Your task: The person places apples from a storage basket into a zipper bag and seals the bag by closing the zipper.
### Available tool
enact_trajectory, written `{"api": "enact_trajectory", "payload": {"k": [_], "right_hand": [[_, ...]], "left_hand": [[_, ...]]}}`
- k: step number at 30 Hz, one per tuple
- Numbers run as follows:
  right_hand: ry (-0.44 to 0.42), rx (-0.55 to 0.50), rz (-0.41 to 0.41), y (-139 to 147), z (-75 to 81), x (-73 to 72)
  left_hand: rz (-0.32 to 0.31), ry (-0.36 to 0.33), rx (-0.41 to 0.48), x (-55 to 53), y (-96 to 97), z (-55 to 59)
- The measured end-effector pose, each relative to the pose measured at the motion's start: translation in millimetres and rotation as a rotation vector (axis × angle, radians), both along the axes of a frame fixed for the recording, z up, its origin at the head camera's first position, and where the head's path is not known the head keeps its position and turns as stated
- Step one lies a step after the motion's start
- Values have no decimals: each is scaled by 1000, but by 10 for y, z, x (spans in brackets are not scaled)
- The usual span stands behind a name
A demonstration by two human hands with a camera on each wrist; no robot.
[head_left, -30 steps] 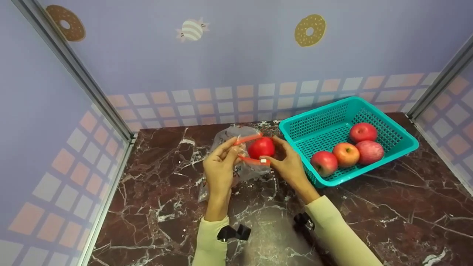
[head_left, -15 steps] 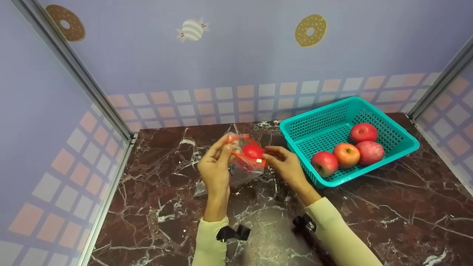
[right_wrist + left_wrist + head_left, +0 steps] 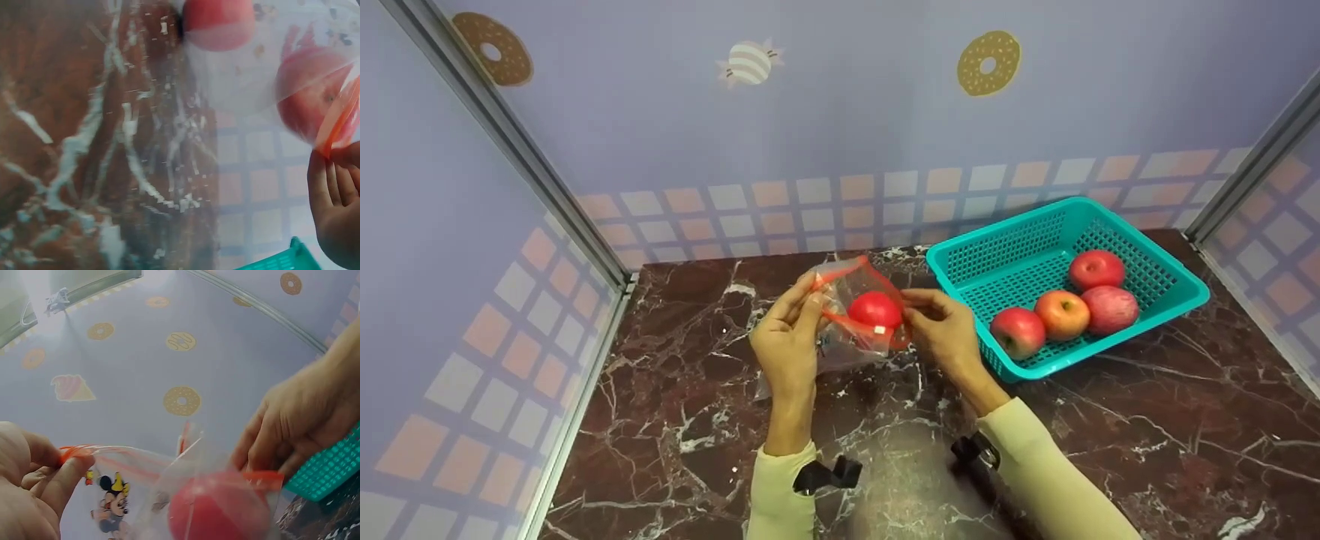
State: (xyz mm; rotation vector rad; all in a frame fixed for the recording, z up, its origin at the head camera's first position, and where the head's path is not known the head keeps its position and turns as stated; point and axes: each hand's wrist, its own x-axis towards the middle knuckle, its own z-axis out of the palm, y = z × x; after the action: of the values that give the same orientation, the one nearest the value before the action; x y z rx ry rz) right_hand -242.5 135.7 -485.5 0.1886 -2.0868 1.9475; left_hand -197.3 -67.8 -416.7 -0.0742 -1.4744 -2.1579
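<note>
A clear zip bag [image 3: 840, 346] with an orange-red rim and cartoon print hangs open between both hands, above the marble-patterned table. My left hand [image 3: 789, 341] pinches the rim at its left end. At the right end, my right hand [image 3: 949, 326] pinches the rim between thumb and fingers. Just inside the mouth is a red apple [image 3: 874, 311], pale and blurred through plastic in the left wrist view. The right wrist view has an apple [image 3: 315, 93] close to the pinched orange rim, and another red apple [image 3: 219, 22] partly behind the plastic. The bag's bottom is mostly hidden.
A teal plastic basket [image 3: 952, 283] stands right of the hands, its left side close to the right hand. Several apples [image 3: 1063, 315] lie in its front and right part. A patterned wall [image 3: 877, 127] closes the back, with side panels left and right.
The apple has gone from the right hand at the bag's mouth into the bag. The right fingers have shifted from the apple to the rim. The left hand has moved slightly left.
</note>
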Motion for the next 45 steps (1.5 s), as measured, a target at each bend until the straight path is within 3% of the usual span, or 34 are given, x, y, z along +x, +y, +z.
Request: {"api": "enact_trajectory", "payload": {"k": [8,15,20,23,28,37,45], "right_hand": [[102,-74,-69,53,118,24],[134,-59,-124,39,128,44],[231,28,-185,-8,165,65],[304,83,-202,-44,268,130],[335,101,-207,-63,456,259],[456,133,-230,94,257,73],[325,272,-179,188,227,87]], "left_hand": [[28,24,-163,40,-63,49],[70,39,-212,72,-127,90],[88,80,-251,131,-157,163],[90,91,-282,149,-161,178],[88,77,-330,122,-163,150],[78,44,-303,86,-177,118],[44,39,-356,52,-117,63]]}}
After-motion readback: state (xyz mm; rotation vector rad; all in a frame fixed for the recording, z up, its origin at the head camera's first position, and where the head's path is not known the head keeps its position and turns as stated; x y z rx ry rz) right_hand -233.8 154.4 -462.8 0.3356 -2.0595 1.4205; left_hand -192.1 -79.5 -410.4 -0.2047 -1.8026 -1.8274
